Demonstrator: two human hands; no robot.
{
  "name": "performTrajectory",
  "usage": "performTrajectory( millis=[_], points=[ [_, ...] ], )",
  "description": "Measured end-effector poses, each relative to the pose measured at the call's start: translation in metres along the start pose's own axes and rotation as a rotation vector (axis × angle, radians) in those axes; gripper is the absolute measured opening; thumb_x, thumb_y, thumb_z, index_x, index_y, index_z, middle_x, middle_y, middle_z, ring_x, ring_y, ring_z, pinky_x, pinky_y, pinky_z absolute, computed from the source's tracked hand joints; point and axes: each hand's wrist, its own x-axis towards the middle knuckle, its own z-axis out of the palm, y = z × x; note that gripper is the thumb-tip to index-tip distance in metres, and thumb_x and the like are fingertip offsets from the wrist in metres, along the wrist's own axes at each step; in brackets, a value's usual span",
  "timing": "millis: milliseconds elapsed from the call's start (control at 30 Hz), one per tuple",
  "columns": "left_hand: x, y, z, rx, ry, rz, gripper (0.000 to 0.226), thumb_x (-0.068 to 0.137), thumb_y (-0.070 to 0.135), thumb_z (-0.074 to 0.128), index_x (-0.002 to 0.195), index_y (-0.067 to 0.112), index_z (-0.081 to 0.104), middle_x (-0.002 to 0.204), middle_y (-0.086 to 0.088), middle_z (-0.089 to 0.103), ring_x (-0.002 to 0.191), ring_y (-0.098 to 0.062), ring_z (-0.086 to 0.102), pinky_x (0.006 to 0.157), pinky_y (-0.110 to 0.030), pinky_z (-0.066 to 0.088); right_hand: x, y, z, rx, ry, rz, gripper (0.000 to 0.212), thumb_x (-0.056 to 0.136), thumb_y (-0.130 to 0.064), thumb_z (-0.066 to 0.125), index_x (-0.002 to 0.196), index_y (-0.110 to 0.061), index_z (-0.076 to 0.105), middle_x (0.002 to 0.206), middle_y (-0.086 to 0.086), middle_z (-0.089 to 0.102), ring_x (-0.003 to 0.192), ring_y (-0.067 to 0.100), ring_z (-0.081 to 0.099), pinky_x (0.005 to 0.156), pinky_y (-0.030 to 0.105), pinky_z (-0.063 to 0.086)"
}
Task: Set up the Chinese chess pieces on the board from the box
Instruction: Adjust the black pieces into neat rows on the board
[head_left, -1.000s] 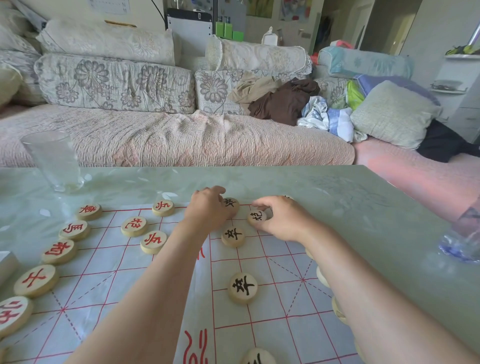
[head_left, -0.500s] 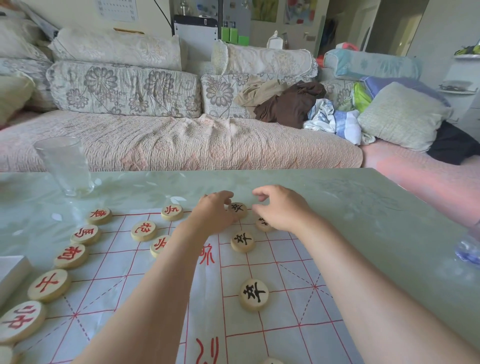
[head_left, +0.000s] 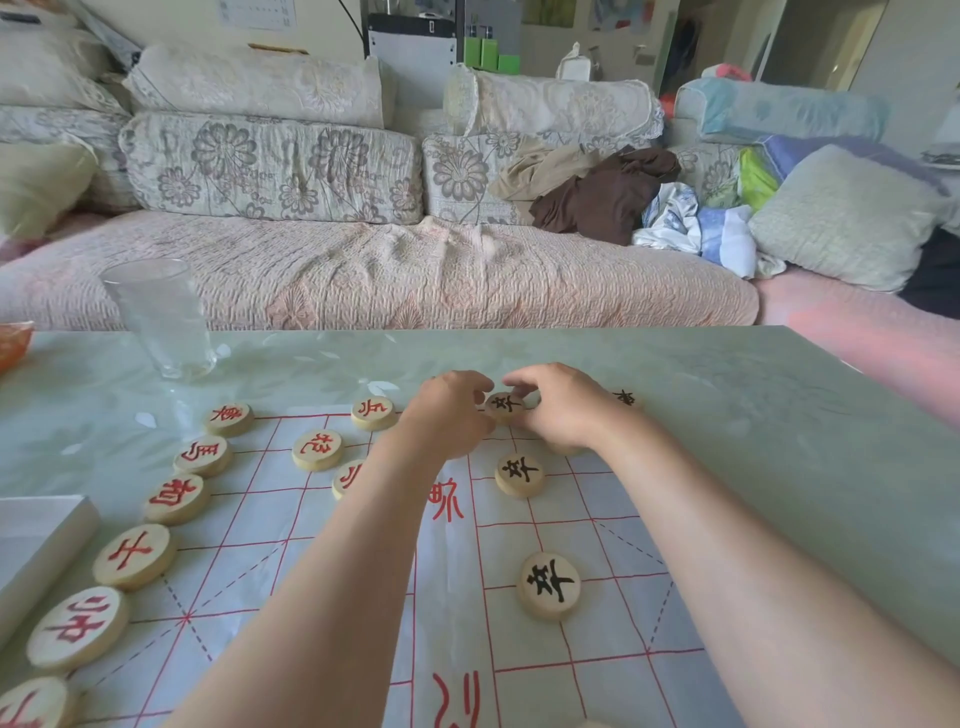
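Where the board (head_left: 519, 535) reaches farthest across the table (head_left: 753, 441), the left hand (head_left: 451, 411) and right hand (head_left: 565, 408) both pinch one black-lettered piece (head_left: 505, 404) with curled fingers (head_left: 519, 385).

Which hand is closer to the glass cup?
Left. The left hand is to the right of the glass cup, with bare table between; the right hand is farther right, past the left hand.

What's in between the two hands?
A black piece sits between the left hand and right hand, seen in the head view.
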Motion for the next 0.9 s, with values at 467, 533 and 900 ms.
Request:
performTrajectory(
  millis=[467, 533, 900],
  points=[
    [-0.004, 0.006, 0.000, 0.042, 0.026, -0.027, 0.048, 0.086, 0.025, 0.068, 0.132, 0.021, 0.055, 0.125, 0.001, 0.060, 0.113, -0.021, 0.056, 0.093, -0.035, 0.049, -0.006, 0.002, -0.009, 0.080, 0.013, -0.026, 0.052, 0.090, -0.031, 0.066, 0.140, -0.036, 0.052, 0.129, -0.016, 0.060, 0.111, 0.013, 0.057, 0.097, 0.029, 0.044],
    [-0.005, 0.010, -0.002, 0.053, 0.046, -0.007, 0.049, 0.088, 0.027, 0.066, 0.134, 0.022, 0.052, 0.127, -0.001, 0.057, 0.117, -0.022, 0.050, 0.095, -0.036, 0.047, -0.008, 0.014, -0.025, 0.119, 0.067, -0.016, 0.049, 0.092, -0.021, 0.062, 0.139, -0.033, 0.054, 0.128, -0.014, 0.061, 0.111, 0.013, 0.058, 0.097, 0.028, 0.043],
    [0.024, 0.105, 0.031, 0.061, -0.089, 0.121, 0.030, 0.091, 0.018, 0.057, 0.120, 0.025, 0.063, 0.120, 0.007, 0.062, 0.111, -0.016, 0.058, 0.090, -0.024, 0.044, -0.024, 0.099, -0.081, -0.030, 0.044, 0.035, 0.066, 0.092, 0.008, 0.042, 0.126, -0.044, 0.064, 0.116, -0.008, 0.058, 0.107, 0.015, 0.057, 0.082, 0.022, 0.040]
  ],
)
